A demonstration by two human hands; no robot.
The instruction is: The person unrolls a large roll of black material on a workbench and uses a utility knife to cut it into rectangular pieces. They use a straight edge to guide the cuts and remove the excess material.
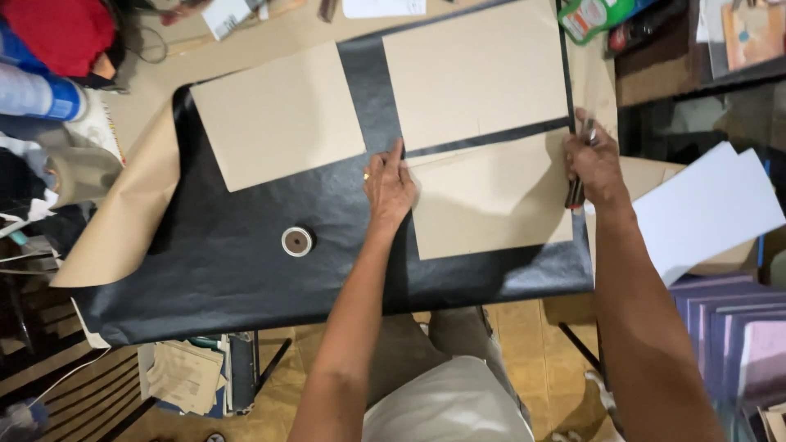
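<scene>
A: Report the position of each hand.

B: The left hand lies flat, fingers extended and together, on the left edge of the lower rectangular tan cardboard panel. The index fingertip points at the panel's upper left corner. It grips nothing. The right hand is at the panel's right edge, fingers curled around a slim dark cutting tool with a red part, held roughly upright along that edge.

A: Where does the panel lie?

B: On the large black paper sheet that covers the table. Its top edge runs just below the upper right tan cardboard panel, with a narrow black strip between them. Its bottom edge stops short of the sheet's near edge, leaving a black band.

A: What else is on the sheet?

B: A third tan cardboard panel, slightly tilted, at upper left, with a vertical black gap between it and the other two. A small round roll of tape stands alone, well apart from the left hand, with bare black sheet around it.

A: And at the margins?

B: Brown kraft paper projects from under the sheet's left edge. White sheets lie beyond the right edge, near the right forearm.
</scene>
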